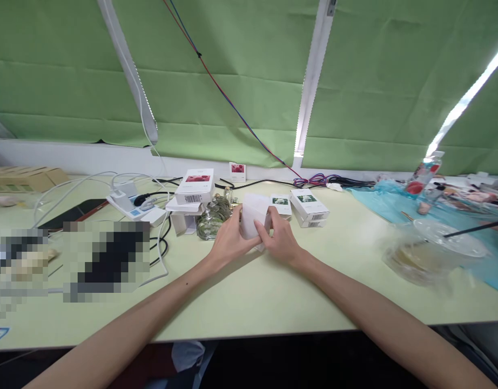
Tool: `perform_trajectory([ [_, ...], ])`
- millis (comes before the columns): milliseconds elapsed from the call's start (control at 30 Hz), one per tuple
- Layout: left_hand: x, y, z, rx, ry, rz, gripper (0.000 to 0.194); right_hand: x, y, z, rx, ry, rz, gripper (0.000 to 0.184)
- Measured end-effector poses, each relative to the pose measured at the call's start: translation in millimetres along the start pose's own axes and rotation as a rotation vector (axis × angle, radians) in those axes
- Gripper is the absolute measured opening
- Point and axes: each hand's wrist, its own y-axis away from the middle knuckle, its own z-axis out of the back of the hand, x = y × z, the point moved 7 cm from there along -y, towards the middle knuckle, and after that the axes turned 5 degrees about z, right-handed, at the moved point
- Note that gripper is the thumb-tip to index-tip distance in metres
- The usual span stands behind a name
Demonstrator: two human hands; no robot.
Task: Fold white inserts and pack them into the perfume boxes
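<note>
Left hand [231,237] and right hand [282,237] both pinch a plain white cardboard carton [253,212], centre of frame, one from each side. Fingers curl round the carton's sides, thumbs angled in on its near face and lower part. Carton is tilted; can't tell if its bottom touches the pale yellow-green bench [249,308].

Just left of the left hand: clear glass bottles with greenish contents [208,222], clustered, partly covered by the hand. Beside them, a white box with a pink-red flower print [195,183] lies on top of other white packaging [184,222]. Just right of the carton: a small white box with a white-flower print [280,204], then stacked white boxes with green-and-white flower print [308,205], barcodes facing the near side. A small white box with a pink-red flower picture [237,172] stands upright behind, near the wall.

Left of frame: white power strip [129,206] with cables, long dark flat device [74,213], pixelated dark rectangle [115,251], tan cardboard box [30,178] further up. Right of frame: blurred clear plastic cup [417,256] with a black straw [476,228], light-blue plastic sheet [368,200] under clutter. Green fabric blinds [241,92] across the top.
</note>
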Motion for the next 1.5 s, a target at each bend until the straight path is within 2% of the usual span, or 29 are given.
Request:
perform_trajectory([
  [333,0.2,1.0,2.4,-0.047,-0.076,-0.001,0.074,2.7,-0.5,1.6,-0.020,-0.033,0.007,0.022],
  [700,-3.0,1.7,4.9,-0.128,0.054,-0.147,0.079,2.6,1.6,0.6,-0.043,-0.080,0.041,0.023],
  [1000,-4.0,1.9,5.6,-0.093,0.196,-0.176,0.093,4.9,3.2,-0.7,-0.044,-0.071,0.088,0.021],
  [1500,-3.5,1.9,3.2,-0.038,0.268,-0.142,0.097,6.9,4.8,-3.3,-0.025,-0.070,0.104,0.020],
])
